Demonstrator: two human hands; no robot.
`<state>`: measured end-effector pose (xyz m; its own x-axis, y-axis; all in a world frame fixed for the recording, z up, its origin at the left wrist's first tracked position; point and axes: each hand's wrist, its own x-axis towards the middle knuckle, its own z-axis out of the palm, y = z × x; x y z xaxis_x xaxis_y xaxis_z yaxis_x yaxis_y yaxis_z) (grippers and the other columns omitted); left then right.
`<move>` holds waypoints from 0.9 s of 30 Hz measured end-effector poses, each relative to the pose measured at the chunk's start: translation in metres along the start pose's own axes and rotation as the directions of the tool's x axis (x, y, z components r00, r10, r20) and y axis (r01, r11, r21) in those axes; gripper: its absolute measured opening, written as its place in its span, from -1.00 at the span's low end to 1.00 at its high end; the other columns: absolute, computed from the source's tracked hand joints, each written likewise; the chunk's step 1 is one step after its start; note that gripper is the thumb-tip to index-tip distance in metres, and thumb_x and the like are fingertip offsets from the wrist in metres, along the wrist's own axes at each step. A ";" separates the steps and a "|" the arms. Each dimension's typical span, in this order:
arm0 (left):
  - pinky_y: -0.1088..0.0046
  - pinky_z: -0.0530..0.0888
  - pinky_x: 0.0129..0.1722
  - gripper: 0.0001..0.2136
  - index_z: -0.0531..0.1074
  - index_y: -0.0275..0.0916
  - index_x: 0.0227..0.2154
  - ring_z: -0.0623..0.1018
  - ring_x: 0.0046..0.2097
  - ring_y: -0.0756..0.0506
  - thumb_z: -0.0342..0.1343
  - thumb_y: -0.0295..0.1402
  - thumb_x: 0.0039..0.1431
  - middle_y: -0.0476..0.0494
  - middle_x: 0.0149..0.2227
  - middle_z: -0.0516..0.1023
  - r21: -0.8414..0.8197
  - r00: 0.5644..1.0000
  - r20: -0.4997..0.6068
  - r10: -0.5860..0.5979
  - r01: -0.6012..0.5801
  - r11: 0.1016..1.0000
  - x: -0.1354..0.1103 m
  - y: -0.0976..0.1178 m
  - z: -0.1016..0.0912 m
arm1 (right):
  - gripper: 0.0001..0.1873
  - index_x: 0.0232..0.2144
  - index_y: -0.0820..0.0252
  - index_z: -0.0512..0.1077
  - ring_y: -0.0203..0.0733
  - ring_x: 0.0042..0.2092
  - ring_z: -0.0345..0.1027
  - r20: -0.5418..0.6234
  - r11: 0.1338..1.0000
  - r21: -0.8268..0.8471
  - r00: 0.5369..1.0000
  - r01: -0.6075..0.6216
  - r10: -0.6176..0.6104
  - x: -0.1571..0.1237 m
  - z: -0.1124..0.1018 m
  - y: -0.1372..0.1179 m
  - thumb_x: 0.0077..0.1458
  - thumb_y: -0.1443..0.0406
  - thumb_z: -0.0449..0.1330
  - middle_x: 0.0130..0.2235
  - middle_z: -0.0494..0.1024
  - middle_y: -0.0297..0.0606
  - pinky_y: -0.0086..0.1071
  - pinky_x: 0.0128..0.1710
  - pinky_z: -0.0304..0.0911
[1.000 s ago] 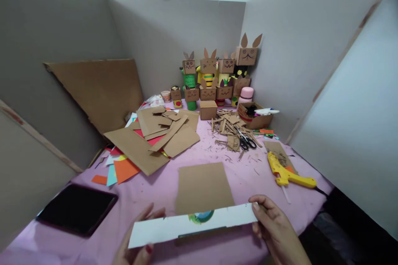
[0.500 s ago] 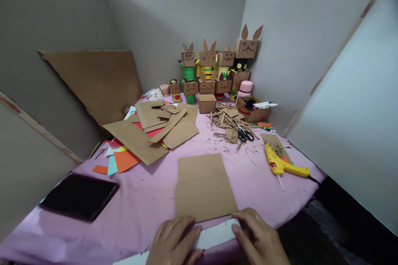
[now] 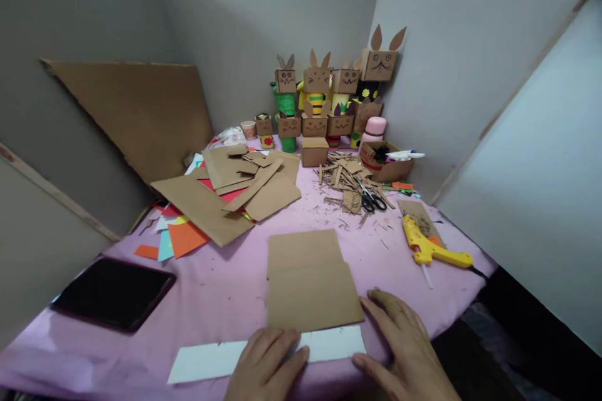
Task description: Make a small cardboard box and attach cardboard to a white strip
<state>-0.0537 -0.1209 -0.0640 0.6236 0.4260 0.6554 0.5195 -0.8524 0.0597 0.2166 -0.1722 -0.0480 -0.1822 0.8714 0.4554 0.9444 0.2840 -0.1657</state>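
Observation:
A long white strip (image 3: 207,360), of paper or card, lies near the table's front edge, with a few small marks along its far edge. My left hand (image 3: 268,360) rests over its middle, fingers flat on top, hiding part of it. Just beyond is a flat brown cardboard sheet (image 3: 308,285) with a faint crease across it; its near edge runs along the strip. My right hand (image 3: 407,344) is open at the strip's right end. Its forefinger is at the sheet's near right corner, and its thumb is by the strip's end.
A yellow glue gun (image 3: 435,250) lies right on a cardboard scrap. Scissors (image 3: 371,200) sit among cardboard scraps (image 3: 341,172). Cardboard and coloured paper (image 3: 188,238) are piled left, behind a black tablet (image 3: 115,294). Cardboard animal figures (image 3: 315,81) stand at the back, near a pink bottle (image 3: 375,128).
My right hand has let go of the strip's right end and spread its fingers just to the right. The strip now lies flatter, more of its left part showing. The view has shifted slightly.

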 end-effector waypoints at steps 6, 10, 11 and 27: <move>0.43 0.46 -0.16 -0.73 0.43 -0.11 -0.10 0.55 -0.19 -0.07 -0.16 -0.27 0.33 -0.11 -0.20 0.62 -0.032 1.000 -0.011 -0.008 0.007 0.999 0.000 0.006 0.006 | -0.39 0.05 0.21 0.41 0.16 0.00 0.43 0.083 1.000 -0.011 0.996 -0.023 0.024 0.001 0.001 0.004 0.02 -0.01 0.18 0.04 0.51 0.05 -0.08 -0.13 0.42; 0.49 0.46 -0.20 -0.72 0.45 -0.16 -0.17 0.54 -0.21 -0.05 -0.15 -0.25 0.32 -0.12 -0.23 0.60 -0.061 0.998 -0.065 0.008 -0.012 0.998 0.009 0.007 0.009 | -0.35 0.00 0.33 0.44 0.20 -0.04 0.46 0.061 0.999 -0.039 0.998 0.032 -0.030 0.002 -0.001 0.003 0.04 -0.05 0.14 -0.01 0.53 0.14 -0.05 -0.19 0.45; 0.49 0.45 -0.20 -0.73 0.45 -0.17 -0.18 0.54 -0.22 -0.04 -0.15 -0.25 0.32 -0.12 -0.24 0.60 -0.069 0.998 -0.064 0.003 -0.007 0.998 0.011 0.008 0.009 | -0.34 0.00 0.35 0.44 0.20 -0.05 0.47 0.060 0.998 -0.043 0.997 0.041 -0.038 0.003 -0.001 0.002 0.04 -0.05 0.14 -0.01 0.53 0.15 -0.05 -0.20 0.45; 0.47 0.44 -0.10 -0.74 0.47 -0.16 -0.22 0.54 -0.11 -0.05 -0.14 -0.31 0.33 -0.06 -0.20 0.65 -0.001 0.999 0.006 0.054 -0.054 0.999 0.023 0.008 0.000 | -0.32 0.16 0.14 0.26 0.14 0.08 0.34 0.109 0.998 0.047 0.993 -0.040 0.035 -0.007 0.007 0.009 0.05 0.00 0.18 0.11 0.42 0.01 -0.07 -0.04 0.35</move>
<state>-0.0351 -0.1175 -0.0487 0.6546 0.3812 0.6529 0.4845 -0.8745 0.0248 0.2248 -0.1732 -0.0587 -0.1781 0.9193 0.3510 0.9372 0.2672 -0.2244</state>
